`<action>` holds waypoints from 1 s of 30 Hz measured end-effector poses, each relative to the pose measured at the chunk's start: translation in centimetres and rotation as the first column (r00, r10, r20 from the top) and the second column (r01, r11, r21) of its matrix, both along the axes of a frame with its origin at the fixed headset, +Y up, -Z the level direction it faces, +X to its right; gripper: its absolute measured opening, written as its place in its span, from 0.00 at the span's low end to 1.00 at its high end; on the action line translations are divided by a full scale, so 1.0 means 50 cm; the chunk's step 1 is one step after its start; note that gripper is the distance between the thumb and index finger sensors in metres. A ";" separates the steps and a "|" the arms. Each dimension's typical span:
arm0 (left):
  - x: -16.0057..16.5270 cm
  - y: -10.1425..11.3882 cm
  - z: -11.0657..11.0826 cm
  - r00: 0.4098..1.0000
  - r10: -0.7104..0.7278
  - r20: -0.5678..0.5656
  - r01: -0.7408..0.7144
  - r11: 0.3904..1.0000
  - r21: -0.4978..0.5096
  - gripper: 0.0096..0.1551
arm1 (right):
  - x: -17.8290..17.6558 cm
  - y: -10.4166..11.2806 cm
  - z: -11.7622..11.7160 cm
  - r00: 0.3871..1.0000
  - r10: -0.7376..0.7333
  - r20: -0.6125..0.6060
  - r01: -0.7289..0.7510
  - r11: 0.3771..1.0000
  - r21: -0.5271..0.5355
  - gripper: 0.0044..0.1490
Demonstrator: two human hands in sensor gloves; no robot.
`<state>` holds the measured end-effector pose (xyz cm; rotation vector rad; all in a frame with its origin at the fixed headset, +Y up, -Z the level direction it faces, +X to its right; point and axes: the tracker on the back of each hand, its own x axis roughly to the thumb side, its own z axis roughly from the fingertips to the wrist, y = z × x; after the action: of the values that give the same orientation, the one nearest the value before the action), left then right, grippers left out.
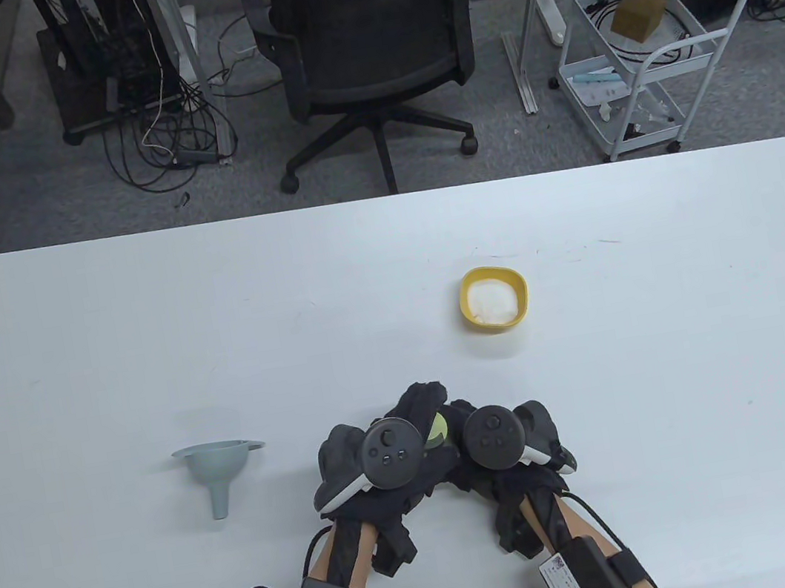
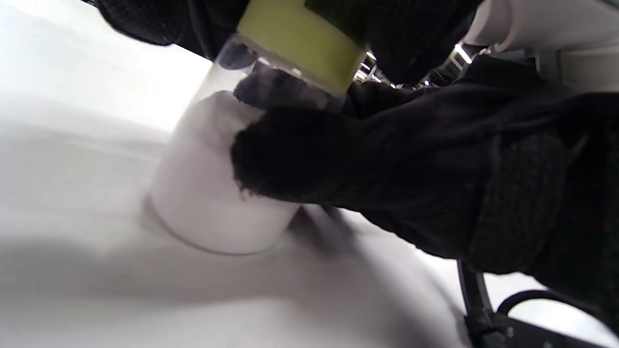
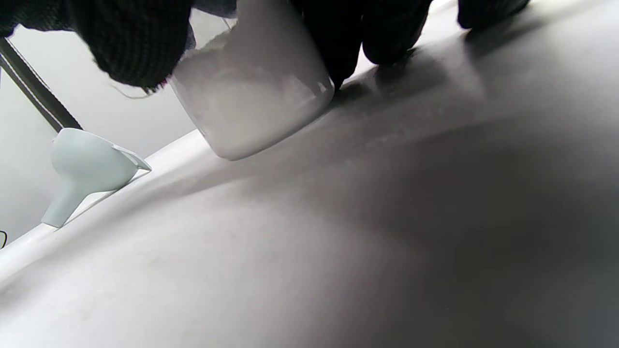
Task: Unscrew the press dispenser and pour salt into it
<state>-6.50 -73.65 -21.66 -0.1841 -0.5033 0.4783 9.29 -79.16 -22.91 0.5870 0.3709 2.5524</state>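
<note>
The press dispenser (image 1: 436, 431) is a clear jar partly filled with white salt (image 2: 217, 183), with a yellow-green lid (image 2: 300, 43). It is at the front middle of the table, almost hidden between both hands. My left hand (image 1: 423, 409) reaches over the top and grips the lid. My right hand (image 1: 468, 422) grips the jar body (image 3: 251, 101), fingers wrapped around it. The jar's base is at the table surface. A yellow bowl (image 1: 493, 297) of white salt stands farther back, to the right.
A grey-blue funnel (image 1: 217, 470) lies on its side on the table to the left of my hands; it also shows in the right wrist view (image 3: 87, 166). A black office chair (image 1: 367, 50) and a white cart (image 1: 643, 41) stand beyond the table's far edge.
</note>
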 end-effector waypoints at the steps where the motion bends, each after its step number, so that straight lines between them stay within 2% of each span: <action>1: -0.002 0.001 0.000 1.000 -0.012 0.011 0.012 1.000 0.002 0.57 | 0.000 0.000 0.000 1.000 0.004 0.001 -0.004 1.000 0.004 0.60; 5: -0.007 0.000 0.004 1.000 0.000 0.011 0.000 1.000 0.020 0.56 | -0.001 0.000 0.001 1.000 0.005 0.002 -0.005 1.000 0.008 0.60; 10: -0.005 -0.002 0.012 0.998 -0.053 -0.034 0.056 0.993 0.102 0.56 | -0.001 0.000 0.002 1.000 0.007 0.001 -0.007 1.000 0.016 0.60; 19: -0.011 -0.007 0.021 0.993 -0.033 -0.110 0.055 0.978 0.201 0.55 | -0.002 -0.001 0.003 1.000 0.006 -0.004 -0.006 1.000 0.021 0.60; 30: -0.010 -0.011 0.033 0.986 -0.024 -0.167 0.070 0.959 0.275 0.54 | -0.003 -0.001 0.005 1.000 0.004 -0.011 -0.004 0.999 0.034 0.60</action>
<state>-7.02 -74.17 -20.01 0.1146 -0.4011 0.3670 9.15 -79.24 -22.67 0.6132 0.3328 2.5649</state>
